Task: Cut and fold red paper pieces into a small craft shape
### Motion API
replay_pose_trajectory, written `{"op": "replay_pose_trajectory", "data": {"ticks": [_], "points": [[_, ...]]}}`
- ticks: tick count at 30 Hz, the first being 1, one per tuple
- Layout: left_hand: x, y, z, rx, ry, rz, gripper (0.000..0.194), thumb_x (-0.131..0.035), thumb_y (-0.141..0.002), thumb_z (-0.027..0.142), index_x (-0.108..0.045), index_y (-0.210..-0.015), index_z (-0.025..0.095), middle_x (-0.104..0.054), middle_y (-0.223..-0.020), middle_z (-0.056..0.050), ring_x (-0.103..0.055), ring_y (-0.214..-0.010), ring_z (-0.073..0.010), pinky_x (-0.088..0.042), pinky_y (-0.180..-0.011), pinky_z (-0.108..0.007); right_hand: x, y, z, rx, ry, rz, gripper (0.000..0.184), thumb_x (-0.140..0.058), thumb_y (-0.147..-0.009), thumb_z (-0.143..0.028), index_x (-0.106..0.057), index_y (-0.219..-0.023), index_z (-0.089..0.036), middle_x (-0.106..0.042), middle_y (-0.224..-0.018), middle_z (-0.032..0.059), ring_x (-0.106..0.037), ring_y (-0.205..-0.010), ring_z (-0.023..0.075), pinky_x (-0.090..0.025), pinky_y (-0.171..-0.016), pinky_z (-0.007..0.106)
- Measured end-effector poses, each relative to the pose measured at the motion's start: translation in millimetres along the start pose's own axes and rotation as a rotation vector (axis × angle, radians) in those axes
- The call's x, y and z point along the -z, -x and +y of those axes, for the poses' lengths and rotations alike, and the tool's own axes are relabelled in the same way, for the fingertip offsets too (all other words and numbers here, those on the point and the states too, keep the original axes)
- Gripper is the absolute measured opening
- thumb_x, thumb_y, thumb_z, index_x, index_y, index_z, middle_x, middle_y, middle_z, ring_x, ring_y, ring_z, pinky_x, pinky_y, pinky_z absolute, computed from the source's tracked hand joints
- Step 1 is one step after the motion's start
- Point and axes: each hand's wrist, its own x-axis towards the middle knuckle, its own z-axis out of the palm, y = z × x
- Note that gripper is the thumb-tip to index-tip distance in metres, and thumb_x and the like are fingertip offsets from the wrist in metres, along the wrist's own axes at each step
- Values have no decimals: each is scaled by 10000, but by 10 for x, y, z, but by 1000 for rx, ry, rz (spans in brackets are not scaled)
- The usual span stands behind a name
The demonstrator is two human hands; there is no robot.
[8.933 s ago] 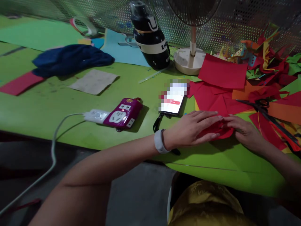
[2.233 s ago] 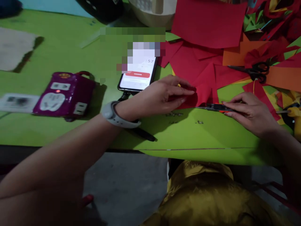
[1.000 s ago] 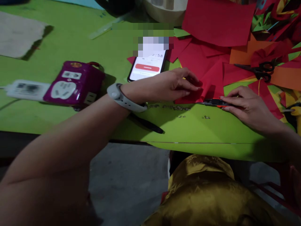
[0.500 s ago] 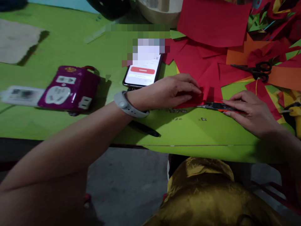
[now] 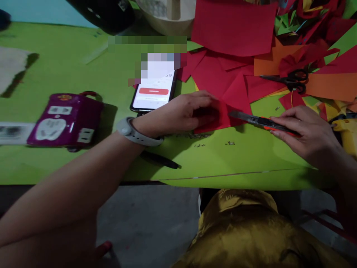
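My left hand (image 5: 184,111) lies on a folded piece of red paper (image 5: 220,121) on the green table (image 5: 240,160), fingers curled over it and pressing it down. A grey band sits on that wrist. My right hand (image 5: 306,134) is closed round an orange and black utility knife (image 5: 260,122). Its blade end points left at the red paper's right edge and is tilted slightly up.
A lit phone (image 5: 154,93) lies just behind my left hand. A purple power strip (image 5: 65,121) sits at the left, a black pen (image 5: 160,160) under my wrist. Black scissors (image 5: 290,80) and loose red, orange and green paper sheets (image 5: 234,28) fill the back right.
The knife lay flat along the red paper's lower edge half a second ago; now it is raised and angled, with its tip at the paper's right side. My left hand has stayed on the paper.
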Motion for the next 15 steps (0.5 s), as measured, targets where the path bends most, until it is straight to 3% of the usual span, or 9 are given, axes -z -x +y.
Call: {"op": "replay_pose_trajectory", "data": {"ticks": [2,7,15], "points": [[-7,-1,-23,-9,7,-3,357,-515,-1037,443,-694,-1140,151,-697,-1251,-108,-683,-1023,-231,-607,-947,-393,-27,17,-4,-2,-3,-15,292,-541,-1055,-373,-761,-1222,-279,-718,-1056,98,-681,-976,290,-556,-788,432],[-45,-8,-75,-70,29,42,348,-506,-1050,379,-699,-1287,211,-704,-1316,-109,-667,-1185,-261,-550,-1066,-437,-21,85,82,-5,41,-2,282,-577,-1039,-380,-763,-1234,-298,-723,-1031,91,-688,-965,287,-561,-807,434],[-29,-22,-77,-58,88,23,355,-535,-1029,354,-734,-1303,248,-703,-1341,-123,-669,-1212,-278,-530,-1073,-438,-165,42,70,124,39,-7,296,-565,-1047,-331,-765,-1233,-218,-728,-1036,108,-689,-951,271,-573,-774,403]]}}
